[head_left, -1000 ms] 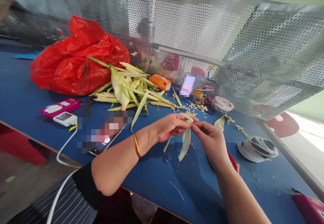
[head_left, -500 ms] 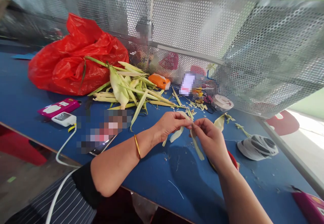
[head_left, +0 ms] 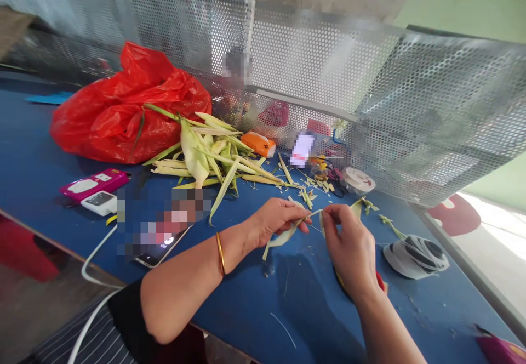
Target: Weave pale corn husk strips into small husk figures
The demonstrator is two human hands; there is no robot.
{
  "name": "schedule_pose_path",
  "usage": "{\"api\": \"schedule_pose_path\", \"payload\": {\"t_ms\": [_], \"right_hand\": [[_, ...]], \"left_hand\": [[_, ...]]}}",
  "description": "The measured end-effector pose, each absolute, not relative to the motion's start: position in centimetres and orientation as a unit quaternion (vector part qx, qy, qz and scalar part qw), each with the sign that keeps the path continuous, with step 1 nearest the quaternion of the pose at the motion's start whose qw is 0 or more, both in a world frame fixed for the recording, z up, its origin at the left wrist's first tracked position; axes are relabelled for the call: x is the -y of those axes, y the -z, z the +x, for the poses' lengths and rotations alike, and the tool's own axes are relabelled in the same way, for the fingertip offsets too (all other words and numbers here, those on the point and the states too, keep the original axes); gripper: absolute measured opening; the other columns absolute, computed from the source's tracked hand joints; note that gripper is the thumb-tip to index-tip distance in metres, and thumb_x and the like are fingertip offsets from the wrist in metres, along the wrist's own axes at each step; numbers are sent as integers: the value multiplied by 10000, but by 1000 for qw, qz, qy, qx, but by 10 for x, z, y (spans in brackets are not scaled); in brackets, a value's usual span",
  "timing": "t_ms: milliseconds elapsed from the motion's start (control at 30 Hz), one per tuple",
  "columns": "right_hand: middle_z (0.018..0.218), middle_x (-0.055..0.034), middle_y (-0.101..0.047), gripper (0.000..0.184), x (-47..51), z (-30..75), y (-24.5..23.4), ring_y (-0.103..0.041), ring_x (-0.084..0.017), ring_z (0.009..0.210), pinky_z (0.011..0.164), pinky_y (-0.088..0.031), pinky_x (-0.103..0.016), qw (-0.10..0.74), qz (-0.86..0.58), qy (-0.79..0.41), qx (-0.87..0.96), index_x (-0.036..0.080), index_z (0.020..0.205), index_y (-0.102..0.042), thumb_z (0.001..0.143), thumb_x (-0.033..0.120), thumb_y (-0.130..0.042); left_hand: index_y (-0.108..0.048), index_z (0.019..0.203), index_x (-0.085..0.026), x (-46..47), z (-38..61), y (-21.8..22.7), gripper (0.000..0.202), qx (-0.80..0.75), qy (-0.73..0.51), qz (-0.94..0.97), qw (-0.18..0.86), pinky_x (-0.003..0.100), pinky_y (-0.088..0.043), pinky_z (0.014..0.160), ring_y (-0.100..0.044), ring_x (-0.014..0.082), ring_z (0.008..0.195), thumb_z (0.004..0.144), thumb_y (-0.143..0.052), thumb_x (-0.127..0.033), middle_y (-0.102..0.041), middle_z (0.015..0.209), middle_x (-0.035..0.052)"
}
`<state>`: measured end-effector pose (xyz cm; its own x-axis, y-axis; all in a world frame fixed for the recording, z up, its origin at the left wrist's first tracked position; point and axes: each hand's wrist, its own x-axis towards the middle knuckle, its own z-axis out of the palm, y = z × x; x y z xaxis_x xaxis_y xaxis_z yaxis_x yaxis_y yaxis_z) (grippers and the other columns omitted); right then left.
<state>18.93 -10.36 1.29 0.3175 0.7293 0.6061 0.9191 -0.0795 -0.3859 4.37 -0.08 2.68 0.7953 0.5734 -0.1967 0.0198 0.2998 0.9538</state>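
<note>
My left hand (head_left: 275, 222) and my right hand (head_left: 349, 249) meet above the blue table (head_left: 255, 309). Each pinches one half of a pale green leaf strip (head_left: 283, 237) that is split lengthwise between them. The left half hangs down towards the table below my left fingers. A thin sliver runs from there to my right fingertips. A gold bangle (head_left: 221, 253) circles my left wrist. A pile of long green and yellow leaves (head_left: 209, 155) lies farther back on the table, left of my hands.
A red plastic bag (head_left: 127, 106) sits behind the leaf pile. A phone (head_left: 158, 235), a pink device (head_left: 94, 182) and a white device (head_left: 98, 202) with a cable lie at the left. Tape rolls (head_left: 415, 253), an orange object (head_left: 258, 143) and leaf scraps lie along the perforated metal screen (head_left: 329, 79).
The leaf strip has been torn further along its length and my hands have drawn apart. The camera has tilted, so everything sits lower in the picture.
</note>
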Motion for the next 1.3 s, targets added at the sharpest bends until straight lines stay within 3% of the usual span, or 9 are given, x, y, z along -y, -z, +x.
{"api": "schedule_pose_path", "payload": {"t_ms": [167,333,433,667,800,933,1033,1133,1300], "right_hand": [[778,-45,-680,218,100,191,-13,-628,-211,727,636,-389,-292,384,-729,66,563,221,840,-616,904,368,-467],[873,-75,-719,391,96,192,-15,-632,-238,881,791,-436,-330,478,-679,-186,525,198,811,-730,881,527,-531],[718,-40,-680,372,95,189,-14,-600,-195,754,718,-434,-303,527,-628,-321,474,179,791,-742,824,534,-638],[615,-12,-628,298,95,177,-12,-506,-131,497,456,-384,-256,602,-556,-442,365,170,712,-656,690,442,-778],[619,-3,-618,334,93,175,-10,-492,-123,486,457,-395,-256,629,-588,-376,343,175,733,-638,672,472,-778],[695,-25,-655,337,92,177,-10,-557,-156,611,585,-446,-280,601,-645,-271,386,167,769,-676,712,495,-726],[852,-54,-700,283,97,178,-14,-613,-206,787,746,-468,-334,586,-691,-79,416,185,880,-692,796,453,-657],[800,-33,-665,195,104,172,-17,-593,-190,767,762,-449,-322,570,-686,97,441,201,803,-661,859,383,-616],[712,-19,-662,223,108,158,-16,-579,-169,649,634,-436,-281,502,-674,-2,542,209,765,-681,882,372,-584]], "left_hand": [[-686,718,-135,0,45,-23,186,-259,-164,574,759,276,-80,459,-199,38,424,681,-658,-315,-670,658,37],[-685,711,-133,2,46,-22,228,-240,-149,589,757,274,-94,458,-203,40,435,674,-674,-358,-692,690,51],[-693,710,-129,5,46,-23,268,-237,-128,605,749,269,-116,453,-211,46,438,702,-648,-393,-689,678,54],[-702,631,-139,9,45,-24,231,-226,-105,623,741,269,-135,431,-262,59,433,697,-638,-350,-689,671,76],[-724,608,-153,10,44,-25,220,-217,-87,632,739,270,-131,433,-251,63,422,705,-649,-336,-621,549,37],[-719,620,-133,10,46,-22,230,-235,-89,596,763,246,-154,415,-326,58,435,717,-670,-335,-692,675,76],[-751,776,-113,6,48,-20,292,-247,-116,502,820,208,-241,419,-476,71,509,746,-687,-396,-730,828,110],[-750,907,-111,3,48,-20,272,-242,-160,404,867,192,-401,515,-606,103,649,774,-697,-343,-734,965,121],[-721,879,-114,3,52,-19,111,-203,-272,328,882,235,-517,775,-675,129,825,813,-634,-92,-717,1016,98]]}}
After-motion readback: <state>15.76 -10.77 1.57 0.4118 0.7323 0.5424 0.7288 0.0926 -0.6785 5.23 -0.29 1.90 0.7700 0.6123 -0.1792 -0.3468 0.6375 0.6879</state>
